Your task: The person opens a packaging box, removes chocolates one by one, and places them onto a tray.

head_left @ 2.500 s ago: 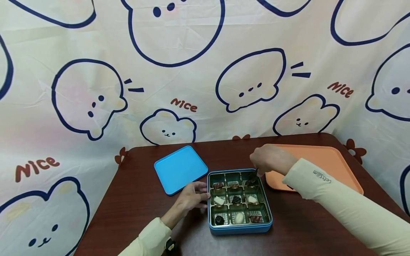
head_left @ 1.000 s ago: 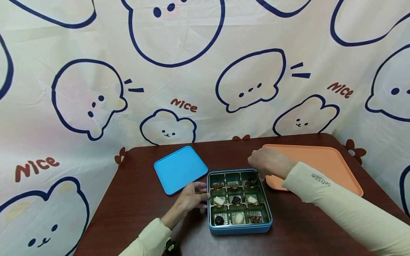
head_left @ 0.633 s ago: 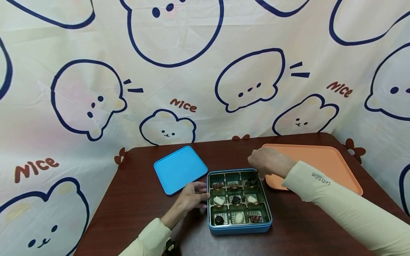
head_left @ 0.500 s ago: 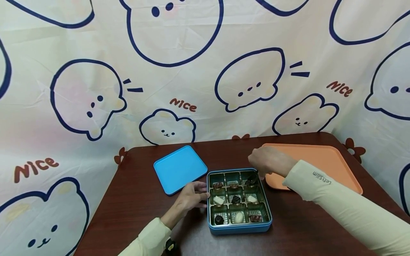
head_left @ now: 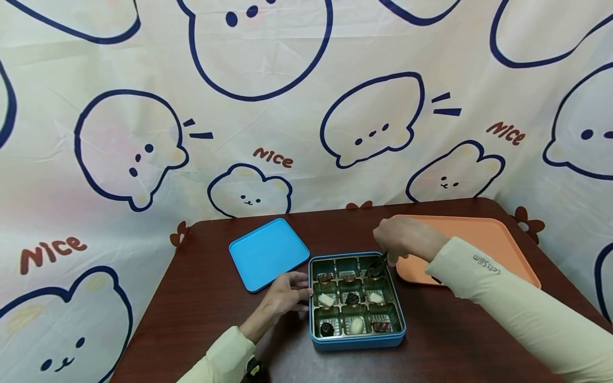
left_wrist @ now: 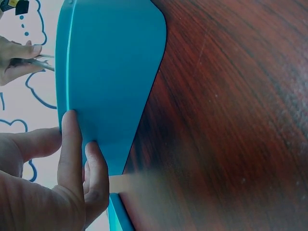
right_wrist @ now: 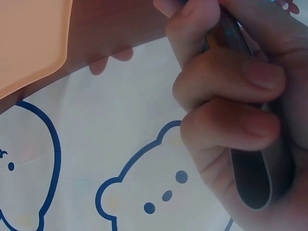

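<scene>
Dark-handled tool [right_wrist: 252, 182] in the corner!

The right hand [head_left: 409, 240] has its fingers clamped round that tool, its end down in the far-right corner of the blue tin [head_left: 358, 345] on the tabletop [head_left: 210, 298]! Left hand [head_left: 283, 296], fingers straightish, slightly apart, touches the tin's left wall.

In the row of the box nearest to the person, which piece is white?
The middle piece; the left piece is dark, the right piece brown.

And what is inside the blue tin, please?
Eight compartments of the blue tin show dark or white pieces; in the back-right one, a dark tool in the right hand hides whatever may lie beneath.
</scene>
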### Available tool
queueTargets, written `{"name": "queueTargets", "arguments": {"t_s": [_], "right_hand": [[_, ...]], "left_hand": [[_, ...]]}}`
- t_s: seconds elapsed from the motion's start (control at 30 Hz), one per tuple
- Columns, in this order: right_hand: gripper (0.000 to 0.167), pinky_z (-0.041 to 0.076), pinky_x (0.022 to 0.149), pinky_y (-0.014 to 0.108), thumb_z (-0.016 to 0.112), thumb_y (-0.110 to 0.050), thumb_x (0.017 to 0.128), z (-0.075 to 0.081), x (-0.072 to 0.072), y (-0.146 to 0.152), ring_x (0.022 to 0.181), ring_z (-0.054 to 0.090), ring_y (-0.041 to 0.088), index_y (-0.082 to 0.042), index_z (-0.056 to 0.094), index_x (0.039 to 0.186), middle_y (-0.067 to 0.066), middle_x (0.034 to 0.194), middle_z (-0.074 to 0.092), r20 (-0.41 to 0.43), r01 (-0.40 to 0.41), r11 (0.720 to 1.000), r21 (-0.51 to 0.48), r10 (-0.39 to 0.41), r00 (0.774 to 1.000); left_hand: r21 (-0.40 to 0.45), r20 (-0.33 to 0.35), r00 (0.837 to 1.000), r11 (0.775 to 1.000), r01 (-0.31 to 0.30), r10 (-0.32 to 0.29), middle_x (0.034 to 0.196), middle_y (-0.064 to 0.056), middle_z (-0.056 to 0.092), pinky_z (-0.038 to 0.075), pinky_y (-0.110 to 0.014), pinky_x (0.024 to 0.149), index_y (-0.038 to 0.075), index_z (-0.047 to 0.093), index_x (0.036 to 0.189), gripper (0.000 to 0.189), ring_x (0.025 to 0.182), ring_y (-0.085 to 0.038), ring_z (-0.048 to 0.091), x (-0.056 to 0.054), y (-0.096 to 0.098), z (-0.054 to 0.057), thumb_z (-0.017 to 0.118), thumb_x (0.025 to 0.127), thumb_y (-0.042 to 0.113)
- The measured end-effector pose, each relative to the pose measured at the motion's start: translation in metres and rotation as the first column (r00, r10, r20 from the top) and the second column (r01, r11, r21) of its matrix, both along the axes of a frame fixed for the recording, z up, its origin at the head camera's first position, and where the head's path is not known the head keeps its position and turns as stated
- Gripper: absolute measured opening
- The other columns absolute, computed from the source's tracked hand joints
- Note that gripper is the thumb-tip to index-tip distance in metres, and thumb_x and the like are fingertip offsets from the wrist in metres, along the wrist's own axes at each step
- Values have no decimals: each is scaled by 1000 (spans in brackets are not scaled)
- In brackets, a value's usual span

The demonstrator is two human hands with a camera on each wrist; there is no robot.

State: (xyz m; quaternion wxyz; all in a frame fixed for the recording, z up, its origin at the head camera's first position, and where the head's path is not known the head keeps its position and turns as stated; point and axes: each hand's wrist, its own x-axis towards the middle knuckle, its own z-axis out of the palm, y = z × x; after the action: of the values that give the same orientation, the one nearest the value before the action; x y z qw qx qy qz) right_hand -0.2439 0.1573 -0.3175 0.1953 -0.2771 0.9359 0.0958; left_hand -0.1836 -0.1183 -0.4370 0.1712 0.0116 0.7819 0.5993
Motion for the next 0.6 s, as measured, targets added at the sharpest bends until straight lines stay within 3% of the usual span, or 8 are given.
{"name": "queueTargets", "arguments": {"t_s": [0.6], "right_hand": [[18, 51, 49, 25, 84, -23, 82, 13, -2, 2, 52, 60, 12, -16, 69, 75, -1, 62, 63, 21, 64, 998, -13, -64, 998]], "left_hand": [[-3, -12, 1000, 1000, 8, -8, 124, -26, 59, 63, -38, 66, -12, 48, 136, 48, 92, -23, 68, 0, 1, 1, 66, 94, 1]]}}
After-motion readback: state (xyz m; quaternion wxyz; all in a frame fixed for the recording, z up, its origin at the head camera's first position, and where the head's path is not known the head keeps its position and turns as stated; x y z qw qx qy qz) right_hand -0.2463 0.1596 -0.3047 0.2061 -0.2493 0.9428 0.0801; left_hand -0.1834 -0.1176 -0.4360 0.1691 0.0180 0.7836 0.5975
